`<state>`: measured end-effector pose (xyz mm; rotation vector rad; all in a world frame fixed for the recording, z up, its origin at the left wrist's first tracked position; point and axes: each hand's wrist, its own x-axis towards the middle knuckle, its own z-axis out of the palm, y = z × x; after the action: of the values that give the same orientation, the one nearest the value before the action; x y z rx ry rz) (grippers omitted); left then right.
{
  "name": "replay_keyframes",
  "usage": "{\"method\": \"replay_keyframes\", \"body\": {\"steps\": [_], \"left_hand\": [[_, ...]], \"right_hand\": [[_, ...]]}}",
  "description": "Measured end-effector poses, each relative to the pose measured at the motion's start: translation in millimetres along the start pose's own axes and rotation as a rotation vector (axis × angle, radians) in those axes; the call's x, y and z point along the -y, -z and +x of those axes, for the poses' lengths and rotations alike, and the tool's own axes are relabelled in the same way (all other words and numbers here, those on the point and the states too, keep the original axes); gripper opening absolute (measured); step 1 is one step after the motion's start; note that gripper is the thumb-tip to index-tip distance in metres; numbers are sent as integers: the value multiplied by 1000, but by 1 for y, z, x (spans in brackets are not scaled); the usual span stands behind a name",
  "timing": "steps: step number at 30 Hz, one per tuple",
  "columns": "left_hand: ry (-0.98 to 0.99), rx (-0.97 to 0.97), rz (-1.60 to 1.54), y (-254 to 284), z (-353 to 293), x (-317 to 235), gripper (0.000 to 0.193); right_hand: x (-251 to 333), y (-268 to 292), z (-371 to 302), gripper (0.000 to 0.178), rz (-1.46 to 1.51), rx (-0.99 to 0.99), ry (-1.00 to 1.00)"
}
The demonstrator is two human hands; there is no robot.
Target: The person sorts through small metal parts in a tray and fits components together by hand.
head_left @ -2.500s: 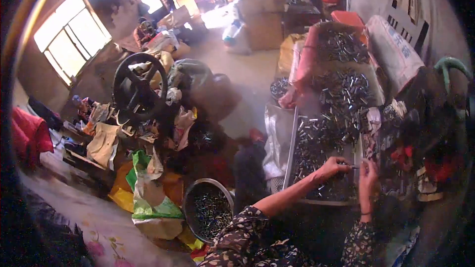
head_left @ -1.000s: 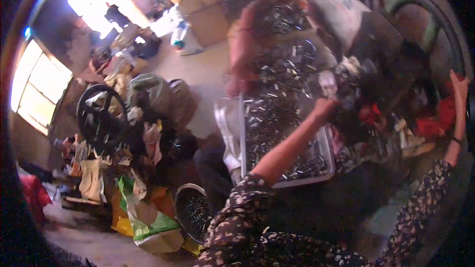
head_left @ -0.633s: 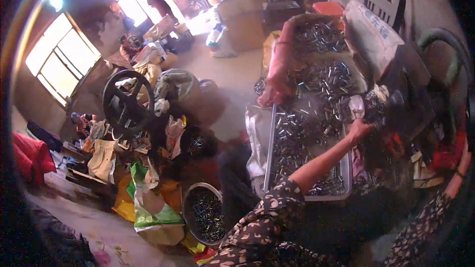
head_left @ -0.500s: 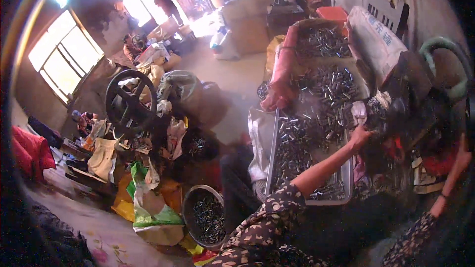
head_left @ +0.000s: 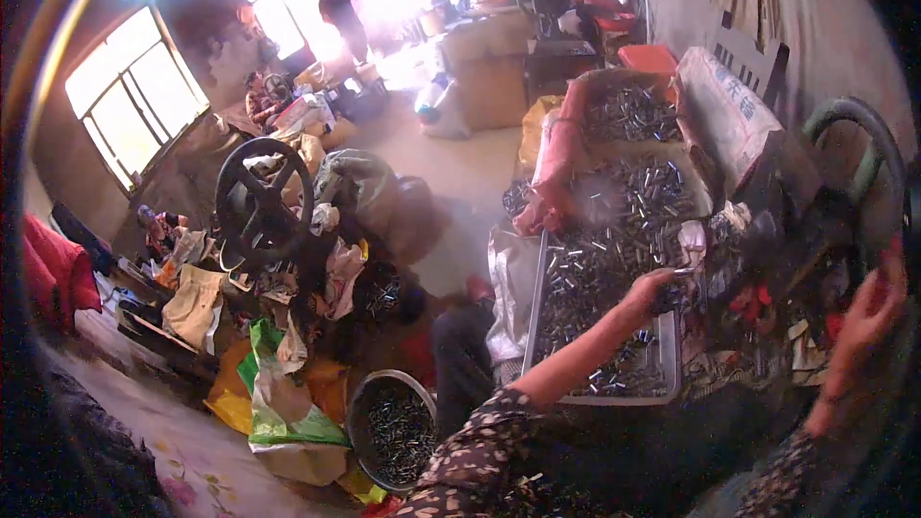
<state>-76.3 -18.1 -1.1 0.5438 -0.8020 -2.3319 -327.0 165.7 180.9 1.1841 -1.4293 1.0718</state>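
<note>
My left hand point(head_left: 654, 290) reaches over the right side of a tray, its fingers closed on a small shiny metal cylinder point(head_left: 683, 271). Under that arm the light-rimmed tray point(head_left: 674, 364) holds a heap of similar short metal pieces point(head_left: 576, 278). Beside the left fingertips is a dark machine point(head_left: 743, 235) with a pale cloth wrap point(head_left: 693, 238) on it. At the far right, my right hand point(head_left: 868, 315) is raised by the lower part of a dark curved wheel rim point(head_left: 887, 134). Its fingers are blurred, and whether they grip the rim is unclear.
More metal pieces fill a cloth-lined trough point(head_left: 628, 115) behind the tray. A round bucket point(head_left: 355, 422) of pieces stands lower left, near sacks point(head_left: 288, 403) and another machine's handwheel point(head_left: 264, 200). Other people point(head_left: 341, 14) are across the room.
My left hand has drawn back leftward from the machine and cloth wrap; the metal cylinder now shows at its fingertips. My right hand has shifted inward from the right edge. The view has tilted slightly.
</note>
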Motion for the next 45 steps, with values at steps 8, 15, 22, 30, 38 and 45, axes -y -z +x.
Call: {"method": "replay_keyframes", "body": {"steps": [8, 15, 22, 30, 38, 45], "left_hand": [[70, -48, -332, 48, -101, -19, 26], [-27, 20, -620, 67, -127, -16, 23], [-2, -9, -587, 81, -126, -11, 27], [-17, -41, -797, 73, -126, -15, 30], [-21, -82, -802, 70, -130, -19, 29], [-71, -114, -696, 77, -126, -12, 27]], "right_hand": [[182, -70, -173, 19, 528, 1199, -77], [200, -71, -235, 18, 251, 1124, 233], [201, -76, -208, 21, 407, 1316, -50], [200, -77, -200, 25, 1003, 1421, -233], [214, -122, -189, 33, 338, 1120, 93], [199, -144, -226, 20, 295, 1162, 224]]}}
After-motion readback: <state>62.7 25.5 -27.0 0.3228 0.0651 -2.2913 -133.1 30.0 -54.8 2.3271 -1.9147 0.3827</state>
